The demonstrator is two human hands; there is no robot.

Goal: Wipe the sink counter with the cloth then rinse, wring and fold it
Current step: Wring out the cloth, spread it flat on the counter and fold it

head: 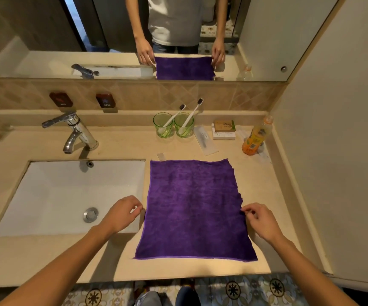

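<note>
cloth (pixel 194 208): deep purple, plain
counter (pixel 116 149): beige
sink (pixel 52 195): white
cups (pixel 173 125): clear green, 2x
bottle (pixel 256 138): orange liquid, orange cap
backsplash tiles (pixel 178 93): tan, diamond ptn
floor (pixel 234 290): blue/cream, dark medallion ptn

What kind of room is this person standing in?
Most likely a hotel or guesthouse bathroom: a sink with a chrome tap, two green cups each holding a toothbrush, and small wrapped toiletries below a wall mirror.
</note>
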